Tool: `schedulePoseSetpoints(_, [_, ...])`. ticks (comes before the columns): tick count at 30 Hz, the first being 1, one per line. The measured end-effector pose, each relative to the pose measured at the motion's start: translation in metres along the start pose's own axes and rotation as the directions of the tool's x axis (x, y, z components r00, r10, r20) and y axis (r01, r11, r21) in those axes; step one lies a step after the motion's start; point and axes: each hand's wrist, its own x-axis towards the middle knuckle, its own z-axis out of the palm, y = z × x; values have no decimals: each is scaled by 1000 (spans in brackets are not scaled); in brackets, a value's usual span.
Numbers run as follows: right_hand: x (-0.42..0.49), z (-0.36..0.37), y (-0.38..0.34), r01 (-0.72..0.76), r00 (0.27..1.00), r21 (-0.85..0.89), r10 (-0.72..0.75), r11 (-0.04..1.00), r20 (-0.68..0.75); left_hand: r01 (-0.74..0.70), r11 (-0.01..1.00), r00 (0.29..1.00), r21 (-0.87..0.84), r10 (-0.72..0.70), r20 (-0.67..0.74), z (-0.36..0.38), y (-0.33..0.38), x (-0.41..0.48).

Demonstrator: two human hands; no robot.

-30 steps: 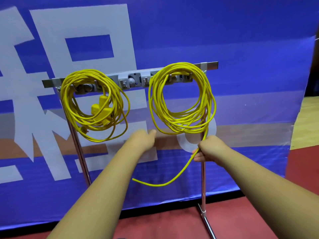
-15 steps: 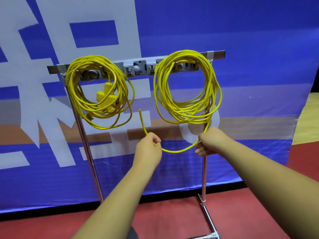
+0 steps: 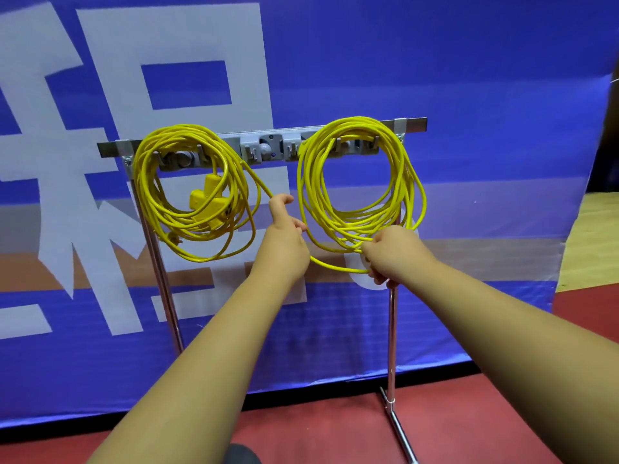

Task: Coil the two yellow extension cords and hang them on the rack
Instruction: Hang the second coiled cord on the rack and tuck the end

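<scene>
Two coiled yellow extension cords hang from the metal rack point(image 3: 413, 123). The left coil point(image 3: 147, 195) carries a yellow socket block point(image 3: 206, 195) inside its loops. The right coil point(image 3: 410, 175) hangs from hooks near the bar's right end. A loose strand point(image 3: 335, 265) sags below the right coil between my two hands. My left hand point(image 3: 284, 236) grips that strand between the coils, with the cord running up and left from it. My right hand point(image 3: 393, 254) grips the strand at the bottom of the right coil.
A grey hook rail point(image 3: 271, 149) is fixed along the bar. Two chrome legs point(image 3: 392, 346) hold the rack up on a red floor point(image 3: 335, 440). A blue banner with white characters point(image 3: 469, 78) stands right behind it.
My left hand caught the dangling cord end and lifted it up between the two coils. My right hand stayed at the bottom of the right coil. The camera came closer.
</scene>
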Motion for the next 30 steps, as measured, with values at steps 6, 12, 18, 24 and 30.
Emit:
schedulePoseSetpoints(6, [-5, 6, -13, 126, 989, -68, -131, 990, -67, -7, 998, 1000, 63, 7, 3, -5, 6, -5])
schedulePoseSetpoints(12, [-8, 12, -15, 174, 983, -132, -181, 976, -41, -17, 962, 1000, 272, 15, 7, -4, 7, -4])
schedulePoseSetpoints(18, [-6, 7, -17, 186, 975, -102, -197, 977, -106, 13, 932, 999, 362, 5, -48, -10, 12, -3])
schedulePoseSetpoints(24, [3, 1, -22, 201, 964, -55, -207, 978, -166, -111, 912, 980, 395, 165, -107, -13, 25, 13])
schedulePoseSetpoints(30, [15, -11, -33, 251, 910, 9, -232, 968, -344, -190, 888, 946, 419, 279, -163, -15, 30, 38])
